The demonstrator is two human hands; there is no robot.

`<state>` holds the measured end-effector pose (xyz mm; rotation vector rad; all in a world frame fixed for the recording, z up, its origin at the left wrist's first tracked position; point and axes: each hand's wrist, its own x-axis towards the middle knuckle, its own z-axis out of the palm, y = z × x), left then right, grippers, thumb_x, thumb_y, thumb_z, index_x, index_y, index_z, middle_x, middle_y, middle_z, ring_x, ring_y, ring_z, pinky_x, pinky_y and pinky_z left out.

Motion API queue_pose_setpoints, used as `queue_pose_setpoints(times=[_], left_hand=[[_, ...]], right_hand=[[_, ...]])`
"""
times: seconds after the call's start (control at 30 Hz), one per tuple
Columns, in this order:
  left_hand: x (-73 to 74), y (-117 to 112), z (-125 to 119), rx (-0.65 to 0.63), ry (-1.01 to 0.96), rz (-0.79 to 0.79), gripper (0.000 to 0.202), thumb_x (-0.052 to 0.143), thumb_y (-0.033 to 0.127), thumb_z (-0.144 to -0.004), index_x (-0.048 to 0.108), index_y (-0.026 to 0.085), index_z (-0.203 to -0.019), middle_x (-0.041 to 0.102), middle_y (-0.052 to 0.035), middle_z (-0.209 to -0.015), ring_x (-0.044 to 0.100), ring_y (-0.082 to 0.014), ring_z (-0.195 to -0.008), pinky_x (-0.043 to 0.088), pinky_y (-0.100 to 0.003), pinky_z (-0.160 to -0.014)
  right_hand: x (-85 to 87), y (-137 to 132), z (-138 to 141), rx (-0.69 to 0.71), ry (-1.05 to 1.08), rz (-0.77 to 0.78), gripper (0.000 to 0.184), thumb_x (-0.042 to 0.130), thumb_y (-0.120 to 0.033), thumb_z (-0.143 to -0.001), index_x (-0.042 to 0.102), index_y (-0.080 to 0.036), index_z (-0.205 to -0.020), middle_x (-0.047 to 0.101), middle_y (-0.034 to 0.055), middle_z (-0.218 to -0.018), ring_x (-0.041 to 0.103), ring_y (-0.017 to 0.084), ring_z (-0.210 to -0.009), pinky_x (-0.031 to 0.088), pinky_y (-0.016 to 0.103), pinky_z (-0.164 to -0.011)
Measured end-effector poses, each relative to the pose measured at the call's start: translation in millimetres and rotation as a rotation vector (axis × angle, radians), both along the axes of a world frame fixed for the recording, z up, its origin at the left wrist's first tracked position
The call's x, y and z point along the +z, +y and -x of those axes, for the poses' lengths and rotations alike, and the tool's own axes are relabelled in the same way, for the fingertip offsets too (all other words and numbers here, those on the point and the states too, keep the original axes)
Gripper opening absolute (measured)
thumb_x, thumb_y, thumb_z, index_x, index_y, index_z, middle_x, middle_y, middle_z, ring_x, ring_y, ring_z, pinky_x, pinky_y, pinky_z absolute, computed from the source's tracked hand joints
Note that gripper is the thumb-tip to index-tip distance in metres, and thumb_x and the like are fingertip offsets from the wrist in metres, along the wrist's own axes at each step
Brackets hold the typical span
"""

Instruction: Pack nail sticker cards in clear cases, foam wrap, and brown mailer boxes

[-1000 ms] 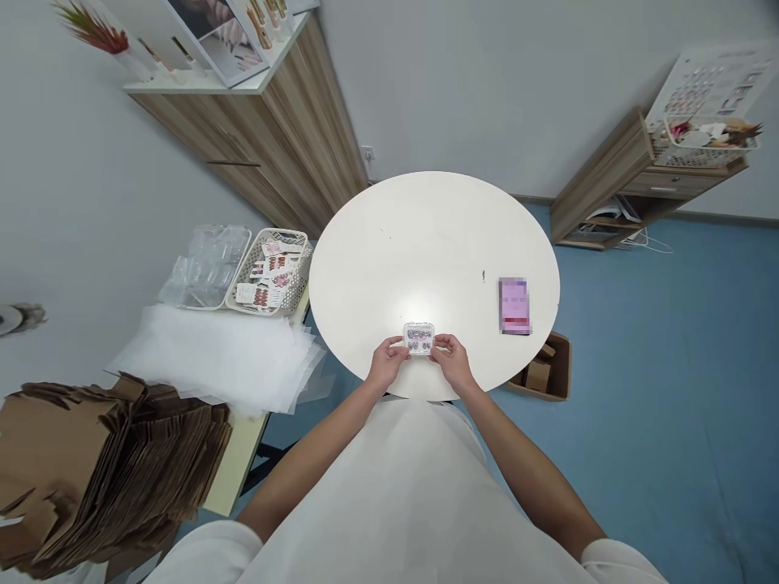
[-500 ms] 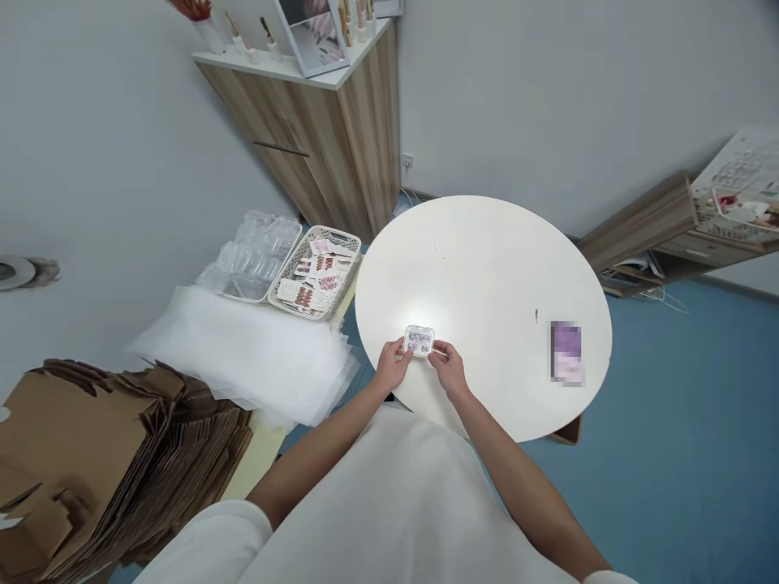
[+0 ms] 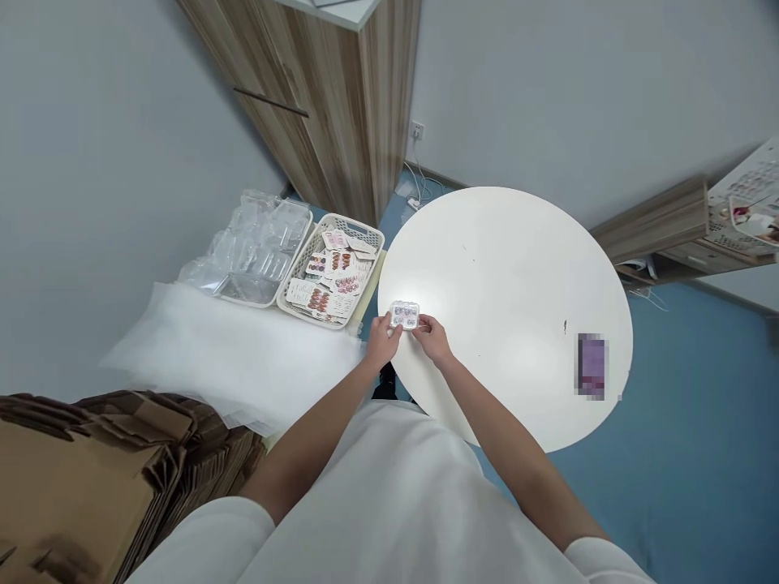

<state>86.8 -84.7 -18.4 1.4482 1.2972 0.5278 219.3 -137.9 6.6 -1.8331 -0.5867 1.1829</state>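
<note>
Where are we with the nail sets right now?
Done: nothing finished shows on the white round table. In hand: the left hand and right hand grip one small clear case of nails at the table's edge. Left: many nail cards fill the white basket.

The small case [image 3: 404, 315] sits at the counter's [image 3: 505, 268] near left edge, between my left grip [image 3: 382, 341] and right grip [image 3: 432, 337]. Left of the counter stands a basket [image 3: 359, 280], a tray [image 3: 259, 251] beyond it.

Round white table [image 3: 505, 268] carries a small clear case [image 3: 404, 315]; a purple card [image 3: 591, 367].
</note>
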Motion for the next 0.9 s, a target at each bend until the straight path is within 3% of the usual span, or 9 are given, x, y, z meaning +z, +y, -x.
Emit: queue_pose_setpoints(times=[0.33,0.67,0.9], left_hand=[[-7.3,24,2,-0.102,0.063,-0.010,0.053,0.050,0.038,-0.077,0.040,0.020,-0.125,0.043,-0.0097,-0.108,0.046,-0.0204,-0.099,0.038,-0.031,-0.082],[-2.5,22,4,-0.075,0.037,0.027,0.055,0.053,0.036,-0.075,0.039,0.021,-0.125,0.044,-0.0101,-0.113,0.046,-0.0214,-0.101,0.037,-0.033,-0.083],[2.3,16,3,-0.042,0.012,0.025,0.058,0.055,0.033,-0.074,0.037,0.018,-0.127,0.045,-0.0121,-0.122,0.044,-0.0241,-0.108,0.032,-0.036,-0.091]], right_hand=[[-7.2,22,5,-0.028,0.020,0.020,0.047,0.058,-0.024,-0.062,0.051,-0.020,-0.108,0.054,0.0055,-0.109,0.052,0.015,-0.087,0.043,0.032,-0.081],[-8.0,19,9,-0.014,-0.031,0.035,0.054,0.058,-0.026,-0.062,0.048,-0.023,-0.115,0.050,0.0044,-0.114,0.049,0.017,-0.093,0.041,0.034,-0.084],[-0.3,10,9,-0.023,0.063,0.023,0.072,0.062,-0.027,-0.061,0.034,-0.026,-0.128,0.041,0.0051,-0.128,0.045,0.019,-0.107,0.041,0.034,-0.087]])
